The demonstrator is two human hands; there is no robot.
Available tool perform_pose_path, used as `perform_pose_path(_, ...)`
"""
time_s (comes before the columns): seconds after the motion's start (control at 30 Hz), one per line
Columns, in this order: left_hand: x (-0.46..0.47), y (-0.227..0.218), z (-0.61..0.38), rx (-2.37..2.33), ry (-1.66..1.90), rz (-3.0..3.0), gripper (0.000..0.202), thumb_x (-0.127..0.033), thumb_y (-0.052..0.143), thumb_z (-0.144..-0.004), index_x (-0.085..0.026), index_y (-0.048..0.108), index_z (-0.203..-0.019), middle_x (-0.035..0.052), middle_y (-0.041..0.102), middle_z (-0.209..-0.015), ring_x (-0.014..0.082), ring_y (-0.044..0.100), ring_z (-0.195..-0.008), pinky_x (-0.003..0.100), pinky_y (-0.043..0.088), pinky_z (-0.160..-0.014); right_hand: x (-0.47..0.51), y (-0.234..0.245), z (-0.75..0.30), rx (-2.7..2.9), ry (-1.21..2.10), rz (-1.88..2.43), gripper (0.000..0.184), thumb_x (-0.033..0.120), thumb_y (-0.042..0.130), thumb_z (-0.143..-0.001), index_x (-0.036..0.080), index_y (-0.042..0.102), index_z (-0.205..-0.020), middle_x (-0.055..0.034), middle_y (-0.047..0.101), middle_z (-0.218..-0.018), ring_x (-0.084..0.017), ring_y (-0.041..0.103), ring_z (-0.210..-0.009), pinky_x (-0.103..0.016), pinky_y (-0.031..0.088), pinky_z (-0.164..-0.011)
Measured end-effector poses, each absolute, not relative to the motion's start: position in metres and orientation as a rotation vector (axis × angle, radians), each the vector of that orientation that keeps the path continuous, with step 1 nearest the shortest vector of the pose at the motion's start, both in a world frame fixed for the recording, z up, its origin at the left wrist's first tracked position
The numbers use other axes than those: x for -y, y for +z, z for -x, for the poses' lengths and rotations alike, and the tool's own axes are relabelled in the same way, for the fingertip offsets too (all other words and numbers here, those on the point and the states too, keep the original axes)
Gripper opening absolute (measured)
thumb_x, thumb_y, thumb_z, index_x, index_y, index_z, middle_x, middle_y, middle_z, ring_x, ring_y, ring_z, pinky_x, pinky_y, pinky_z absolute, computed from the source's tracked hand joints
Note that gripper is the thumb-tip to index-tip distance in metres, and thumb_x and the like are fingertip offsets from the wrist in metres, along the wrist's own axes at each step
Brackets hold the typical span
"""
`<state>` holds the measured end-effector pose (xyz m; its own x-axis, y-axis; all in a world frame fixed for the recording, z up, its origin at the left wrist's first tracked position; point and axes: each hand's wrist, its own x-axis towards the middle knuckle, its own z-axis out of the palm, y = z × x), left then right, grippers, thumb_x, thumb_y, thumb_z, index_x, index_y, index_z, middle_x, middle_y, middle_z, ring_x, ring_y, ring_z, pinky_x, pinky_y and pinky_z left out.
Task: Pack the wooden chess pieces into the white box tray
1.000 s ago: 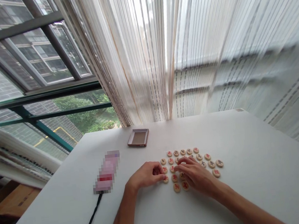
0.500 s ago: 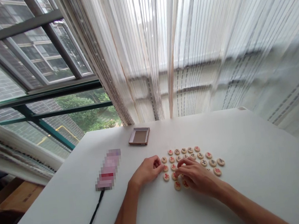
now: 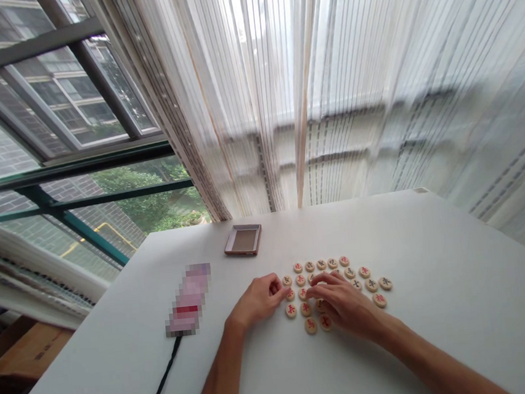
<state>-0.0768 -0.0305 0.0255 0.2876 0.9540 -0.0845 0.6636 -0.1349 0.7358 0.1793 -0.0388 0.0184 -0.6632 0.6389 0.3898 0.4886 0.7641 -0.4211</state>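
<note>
Several round wooden chess discs (image 3: 365, 272) with red and black characters lie flat in rows on the white table (image 3: 440, 304). My left hand (image 3: 258, 301) rests at the left edge of the group, fingers curled, its fingertips touching a disc (image 3: 290, 294) in the left column. My right hand (image 3: 344, 303) lies over the middle of the group, fingers bent and pressed down on discs beneath them; which disc it grips is hidden. Two discs (image 3: 311, 325) sit nearest me, just in front of that hand.
A small open brown box (image 3: 243, 240) sits behind the discs near the far table edge. A pixelated pink object (image 3: 187, 299) with a black cable (image 3: 162, 383) lies to the left. Striped sheer curtains (image 3: 326, 91) and a window (image 3: 50, 118) stand behind the table.
Both hands stay at the discs with only small finger shifts; the left fingertips have slid slightly to the right against the left column. The camera has moved a little.
</note>
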Motion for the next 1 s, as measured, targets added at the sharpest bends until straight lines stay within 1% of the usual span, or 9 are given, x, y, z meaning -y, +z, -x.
perform_pose_path(0.07,0.0311,0.0262,0.0774,-1.409,0.526,-1.856,0.035,-0.051,0.063,-0.085,-0.017,0.062,-0.082,-0.0007,0.062,-0.071,0.0138,0.054,-0.064,0.023,0.039,-0.057,0.0397,0.0189,-0.1794,2.435,0.406,0.837,0.044,-0.004,0.048,-0.081,0.023,0.068,-0.109,-0.0080,0.069,-0.105,-0.023,0.060,-0.103,-0.038,0.045,-0.091)
perform_pose_path(0.2,0.0314,0.0262,0.0791,-1.329,0.474,-1.810,0.035,-0.046,0.078,-0.070,-0.017,0.063,-0.084,-0.0032,0.058,-0.071,0.0136,0.053,-0.066,0.022,0.040,-0.057,0.0431,0.0214,-0.1782,2.473,0.469,0.797,0.046,-0.006,0.049,-0.076,0.024,0.069,-0.104,-0.0054,0.070,-0.100,-0.022,0.060,-0.103,-0.035,0.044,-0.091)
perform_pose_path(0.27,0.0312,0.0265,0.0797,-1.326,0.473,-1.799,0.036,-0.044,0.080,-0.067,-0.017,0.063,-0.083,-0.0034,0.058,-0.071,0.0135,0.053,-0.066,0.022,0.041,-0.058,0.0443,0.0226,-0.1774,2.484,0.483,0.796,0.047,-0.006,0.051,-0.072,0.025,0.070,-0.102,-0.0048,0.069,-0.100,-0.021,0.061,-0.100,-0.034,0.044,-0.090)
perform_pose_path(0.4,0.0308,0.0273,0.0798,-1.318,0.486,-1.807,0.034,-0.047,0.076,-0.072,-0.017,0.063,-0.081,-0.0025,0.059,-0.071,0.0130,0.051,-0.065,0.022,0.039,-0.057,0.0434,0.0227,-0.1775,2.467,0.502,0.812,0.047,-0.007,0.051,-0.070,0.024,0.070,-0.100,-0.0046,0.069,-0.100,-0.020,0.061,-0.099,-0.034,0.044,-0.090)
perform_pose_path(0.53,0.0302,0.0265,0.0785,-1.357,0.514,-1.857,0.032,-0.048,0.066,-0.082,-0.016,0.062,-0.078,-0.0017,0.060,-0.070,0.0125,0.050,-0.063,0.022,0.038,-0.056,0.0397,0.0183,-0.1794,2.418,0.453,0.849,0.042,-0.002,0.050,-0.080,0.024,0.068,-0.107,-0.0068,0.067,-0.107,-0.021,0.060,-0.099,-0.035,0.045,-0.090)
perform_pose_path(0.63,0.0299,0.0258,0.0778,-1.375,0.498,-1.871,0.031,-0.046,0.069,-0.080,-0.016,0.062,-0.077,-0.0019,0.060,-0.069,0.0125,0.051,-0.063,0.021,0.037,-0.055,0.0376,0.0147,-0.1799,2.407,0.402,0.876,0.036,0.002,0.048,-0.087,0.023,0.067,-0.108,-0.0077,0.067,-0.109,-0.022,0.059,-0.100,-0.037,0.044,-0.091)
perform_pose_path(0.73,0.0301,0.0261,0.0777,-1.380,0.480,-1.858,0.030,-0.045,0.071,-0.077,-0.016,0.062,-0.078,-0.0016,0.061,-0.070,0.0127,0.052,-0.063,0.021,0.038,-0.055,0.0376,0.0142,-0.1796,2.422,0.379,0.881,0.034,0.003,0.046,-0.090,0.023,0.067,-0.108,-0.0076,0.068,-0.107,-0.022,0.060,-0.098,-0.038,0.044,-0.090)
perform_pose_path(0.87,0.0307,0.0267,0.0778,-1.367,0.473,-1.849,0.031,-0.045,0.073,-0.076,-0.016,0.062,-0.078,-0.0018,0.062,-0.070,0.0125,0.052,-0.063,0.021,0.038,-0.055,0.0385,0.0169,-0.1791,2.438,0.369,0.874,0.032,0.004,0.046,-0.090,0.022,0.066,-0.109,-0.0084,0.069,-0.107,-0.022,0.061,-0.100,-0.037,0.044,-0.091)
perform_pose_path(1.0,0.0304,0.0260,0.0768,-1.406,0.524,-1.896,0.033,-0.049,0.066,-0.082,-0.016,0.063,-0.077,-0.0016,0.061,-0.068,0.0125,0.051,-0.062,0.022,0.037,-0.055,0.0377,0.0173,-0.1791,2.427,0.381,0.878,0.036,0.002,0.047,-0.087,0.022,0.064,-0.111,-0.0082,0.069,-0.111,-0.022,0.061,-0.105,-0.038,0.043,-0.094)
